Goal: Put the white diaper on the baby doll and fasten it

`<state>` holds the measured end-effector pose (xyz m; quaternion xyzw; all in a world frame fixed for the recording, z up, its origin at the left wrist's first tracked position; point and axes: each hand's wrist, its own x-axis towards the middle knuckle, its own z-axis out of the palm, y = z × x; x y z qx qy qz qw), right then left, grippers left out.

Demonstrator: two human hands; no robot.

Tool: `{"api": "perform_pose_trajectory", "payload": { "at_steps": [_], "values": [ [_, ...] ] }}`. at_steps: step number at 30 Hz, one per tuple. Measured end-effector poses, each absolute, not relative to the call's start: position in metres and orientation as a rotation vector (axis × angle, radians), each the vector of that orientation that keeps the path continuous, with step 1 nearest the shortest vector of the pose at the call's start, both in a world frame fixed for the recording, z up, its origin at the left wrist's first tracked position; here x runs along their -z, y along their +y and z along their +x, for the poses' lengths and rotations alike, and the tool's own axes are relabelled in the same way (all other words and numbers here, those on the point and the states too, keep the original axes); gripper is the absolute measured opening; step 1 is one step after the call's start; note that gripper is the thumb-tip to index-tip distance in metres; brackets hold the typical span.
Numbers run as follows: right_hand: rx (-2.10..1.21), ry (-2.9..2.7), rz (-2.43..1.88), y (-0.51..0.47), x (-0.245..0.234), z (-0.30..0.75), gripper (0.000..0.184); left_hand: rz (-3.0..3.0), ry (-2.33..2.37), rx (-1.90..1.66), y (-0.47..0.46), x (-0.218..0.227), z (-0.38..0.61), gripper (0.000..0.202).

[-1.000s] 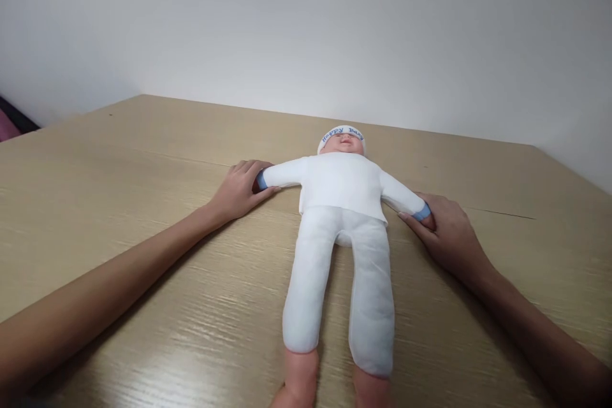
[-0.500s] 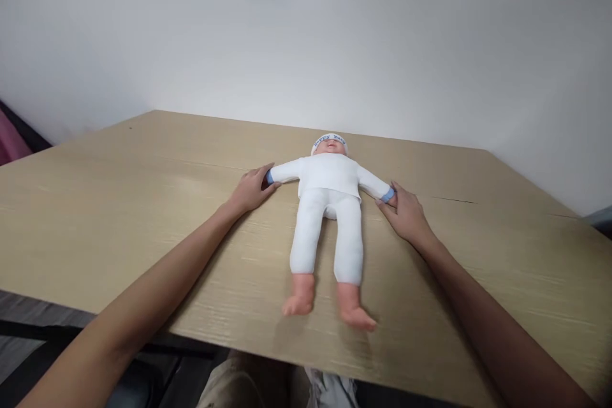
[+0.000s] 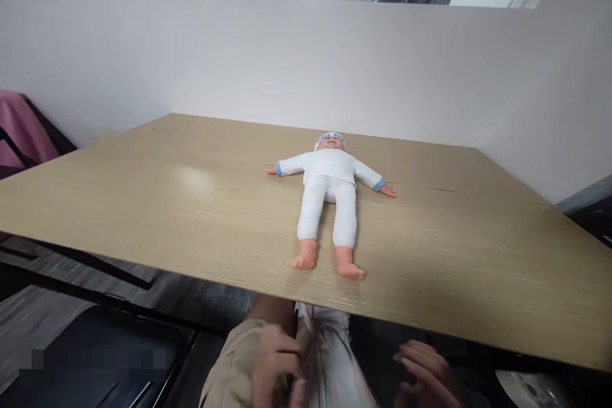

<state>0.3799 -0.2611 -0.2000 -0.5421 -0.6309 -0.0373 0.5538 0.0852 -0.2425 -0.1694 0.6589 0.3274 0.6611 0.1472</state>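
A baby doll (image 3: pixel 329 169) in a white top and trousers with blue cuffs lies on its back on the wooden table (image 3: pixel 215 204). Its arms are spread wide and its bare feet point toward me. A white headband with blue lettering covers its eyes. Both my hands are below the table's front edge, apart from the doll. My left hand (image 3: pixel 280 363) is over my lap, blurred, with loosely bent fingers and a gap to the thumb. Farther right, my right hand (image 3: pixel 423 373) has half-bent fingers, and nothing shows in it.
A white partition (image 3: pixel 287 57) rises behind the table. To the left are a pink cloth (image 3: pixel 23 127) and a black chair seat (image 3: pixel 95 350). At the lower right, under the table edge, is a round white object (image 3: pixel 526 389), partly hidden.
Both hands have let go of the doll's hands and drawn back below the table edge. The doll keeps its spread pose. The view has shifted, showing more floor and lap.
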Motion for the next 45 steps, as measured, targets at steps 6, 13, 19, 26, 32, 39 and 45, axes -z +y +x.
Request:
{"api": "perform_pose_trajectory", "payload": {
  "at_steps": [6,13,19,26,32,39,45],
  "values": [
    [-0.856,-1.039,-1.701,-0.302,0.274,0.348,0.064,1.25,1.317,-0.829,-0.296,0.265,0.102,0.062],
    [-1.228,-0.921,-1.605,-0.269,0.257,0.315,0.072,0.622,1.238,-0.853,-0.239,0.25,0.129,0.093],
    [-1.482,-0.813,-1.41,-0.298,0.195,0.305,0.08,0.552,1.038,-0.836,-0.266,0.183,0.113,0.08],
    [-1.214,-0.885,-1.404,-0.405,0.116,0.29,0.093,0.902,0.957,-0.879,-0.353,0.081,0.064,0.072],
    [-1.162,-0.937,-1.331,-0.379,0.079,0.261,0.08,0.877,0.977,-0.846,-0.346,0.076,0.065,0.094],
    [-0.98,-1.192,-1.518,-0.335,0.107,0.267,0.071,0.688,0.926,-0.917,-0.313,0.103,0.074,0.095],
    [-0.258,-1.434,-1.593,-0.323,0.097,0.279,0.055,0.677,0.946,-0.857,-0.306,0.114,0.068,0.094]
  ]
}}
